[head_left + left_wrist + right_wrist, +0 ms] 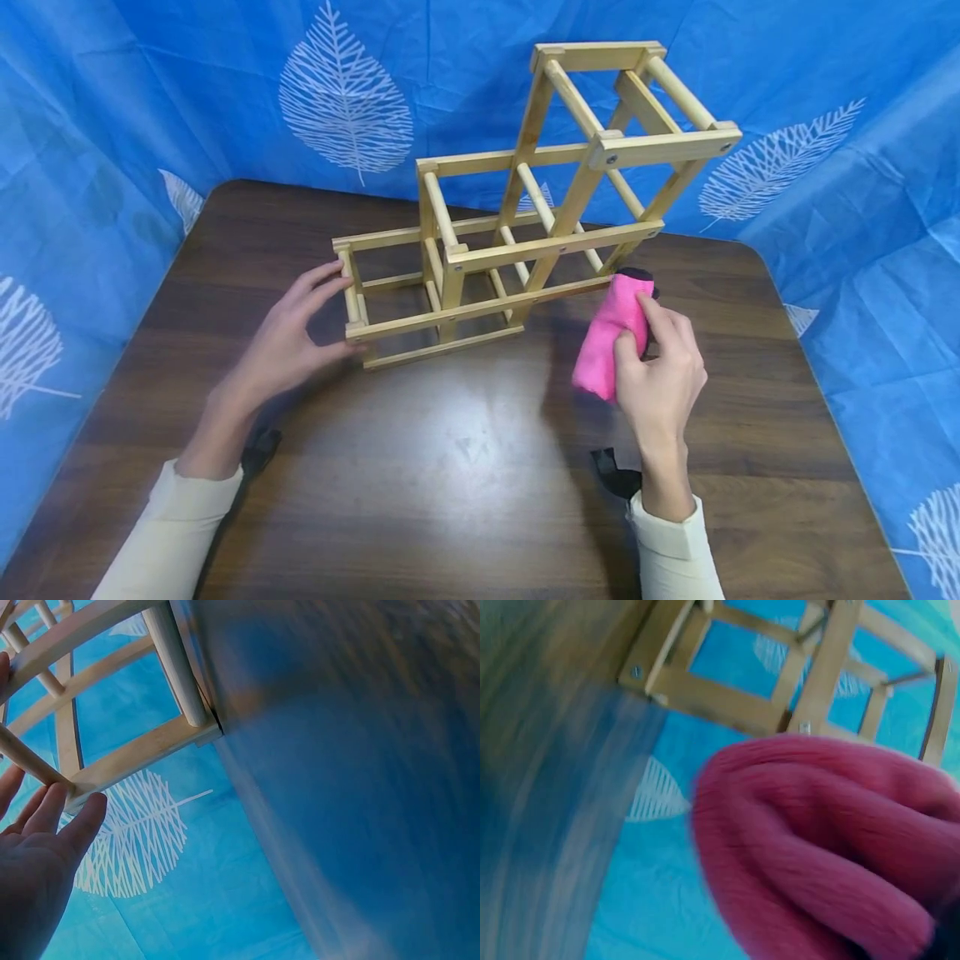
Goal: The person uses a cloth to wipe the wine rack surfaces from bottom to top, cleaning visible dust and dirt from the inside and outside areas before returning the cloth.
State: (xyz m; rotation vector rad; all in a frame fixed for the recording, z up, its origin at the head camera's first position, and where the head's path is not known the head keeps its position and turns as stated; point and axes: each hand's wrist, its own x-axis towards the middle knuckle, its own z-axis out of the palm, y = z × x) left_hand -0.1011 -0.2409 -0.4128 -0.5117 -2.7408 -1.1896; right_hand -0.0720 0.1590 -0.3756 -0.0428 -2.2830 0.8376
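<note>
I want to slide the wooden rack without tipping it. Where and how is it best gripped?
On the wooden rack, try the round bar across its low left end, coming from the left with the left hand. The bar looks slim enough to close fingers round, and that hand is near it, while the right hand holds a pink fabric bundle.

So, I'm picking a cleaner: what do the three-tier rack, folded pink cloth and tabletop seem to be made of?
Three-tier rack: pale wood, judging by the grain, perhaps clear-varnished given its slight sheen.
Folded pink cloth: matte fabric, possibly microfibre or fleece; the surface looks fuzzy.
Tabletop: dark woodgrain, glossy, with a bright reflection; solid wood or laminate, unclear.
</note>
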